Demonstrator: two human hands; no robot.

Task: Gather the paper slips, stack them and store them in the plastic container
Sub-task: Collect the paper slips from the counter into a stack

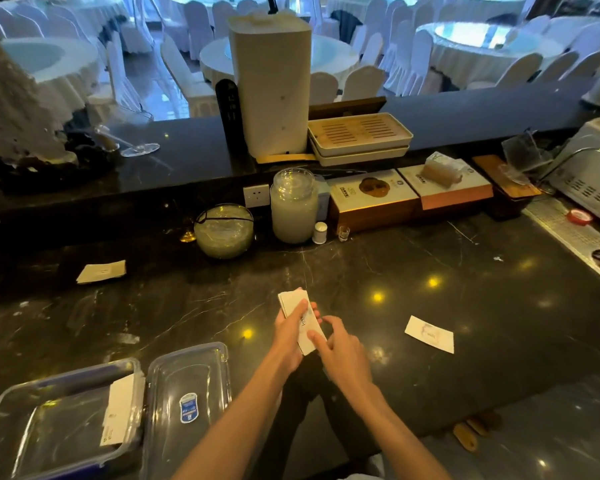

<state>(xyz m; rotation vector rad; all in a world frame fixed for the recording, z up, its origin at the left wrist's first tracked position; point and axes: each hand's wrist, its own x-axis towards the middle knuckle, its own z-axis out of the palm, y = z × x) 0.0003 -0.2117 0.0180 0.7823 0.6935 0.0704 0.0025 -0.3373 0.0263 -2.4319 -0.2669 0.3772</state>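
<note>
From the head camera, both hands meet just below the centre of the frame over a dark marble table (430, 265). The left hand (289, 332) is clamped around a small stack of paper slips (298, 315), fingers lying across its top face, while the right hand (340, 344) touches the stack's lower right edge with its fingertips; whether it pinches the stack or only steadies it is hard to tell from this angle.

A single loose slip (429, 333) lies flat on the table to the right of the hands, well apart from them. Another slip (101, 271) lies at the left of the frame, nearer the back edge.

In the lower left corner sits the open plastic container (21, 403), clear, with several slips (120, 410) already inside, leaning against its right wall. Its clear lid (187, 372), bearing a blue label, lies just beside it on the right.

Along the back of the table stand a glass bowl (223, 231), a lidded glass jar (294, 206), and two boxes (409, 194). On the raised ledge behind stand a tall white appliance (271, 88) and stacked trays (359, 140). Beyond, in the upper part of the frame, round dining tables with white-covered chairs (361, 81) fill the room.
</note>
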